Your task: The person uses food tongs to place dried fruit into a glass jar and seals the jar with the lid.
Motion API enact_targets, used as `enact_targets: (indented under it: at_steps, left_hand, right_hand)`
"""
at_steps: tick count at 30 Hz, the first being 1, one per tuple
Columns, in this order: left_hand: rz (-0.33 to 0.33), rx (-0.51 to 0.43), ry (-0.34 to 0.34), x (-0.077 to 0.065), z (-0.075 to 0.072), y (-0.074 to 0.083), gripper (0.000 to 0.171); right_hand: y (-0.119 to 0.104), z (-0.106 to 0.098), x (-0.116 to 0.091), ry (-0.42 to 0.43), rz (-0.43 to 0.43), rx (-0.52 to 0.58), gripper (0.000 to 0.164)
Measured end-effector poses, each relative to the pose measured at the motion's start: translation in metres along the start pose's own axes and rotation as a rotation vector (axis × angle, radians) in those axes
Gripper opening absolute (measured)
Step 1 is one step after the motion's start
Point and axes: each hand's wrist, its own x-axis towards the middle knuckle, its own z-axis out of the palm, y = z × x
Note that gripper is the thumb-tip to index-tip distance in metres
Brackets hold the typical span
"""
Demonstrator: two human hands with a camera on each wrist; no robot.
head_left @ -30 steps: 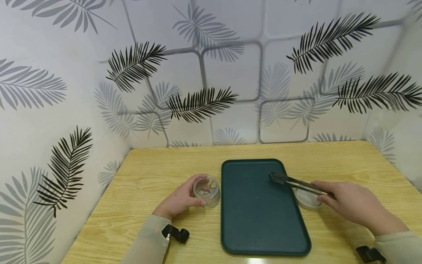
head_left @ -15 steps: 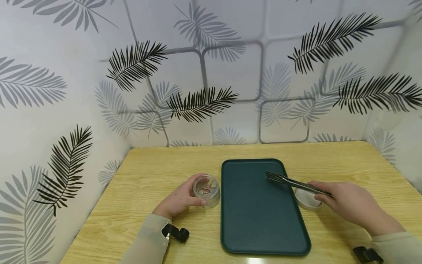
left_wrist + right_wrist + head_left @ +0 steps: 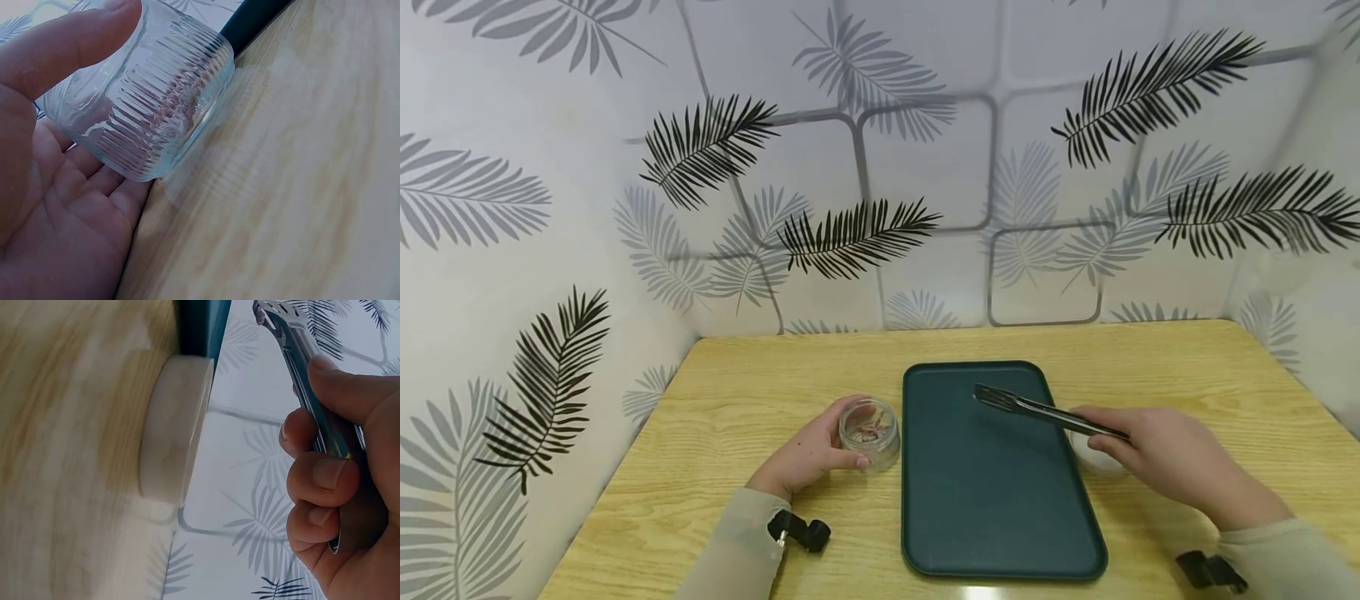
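My left hand (image 3: 805,457) grips a ribbed clear glass jar (image 3: 880,450) from its left side, thumb in front. The open-topped jar rests on the table and holds small reddish-brown pieces (image 3: 181,103), blurred through the glass. With curled fingers my right hand (image 3: 1172,454) squeezes slotted metal tongs (image 3: 1037,410), their arms close together. The tongs' head hangs over the upper part of a dark green tray (image 3: 985,500). In the right wrist view a small dark purplish bit (image 3: 259,314) shows at the tongs' tip.
A round whitish lid (image 3: 174,431) lies on the wooden table (image 3: 760,375) at the tray's right edge, partly under my right hand in the head view. Behind the table stands a leaf-patterned wall (image 3: 925,275).
My right hand has moved left with the tongs, bringing their head farther over the tray. The tongs' arms, apart at first, have come together. My left hand and the jar have stayed still.
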Motion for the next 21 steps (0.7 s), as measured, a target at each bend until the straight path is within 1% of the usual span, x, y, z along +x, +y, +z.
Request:
enact_targets:
  at_steps: [6,14,21]
  left_hand:
    - [-0.004,0.014,0.002,0.0,0.001,0.0,0.086]
    - [-0.001,0.01,0.003,0.0,0.001,0.0,0.086]
    - [0.005,-0.005,-0.004,-0.001,0.001,0.0,0.085]
  right_hand:
    - [-0.014,-0.001,0.007,0.016,-0.045,0.022,0.043]
    - [-0.034,-0.001,0.018,0.073,-0.143,-0.006,0.045]
    - [-0.054,-0.001,0.029,0.065,-0.198,-0.003,0.045]
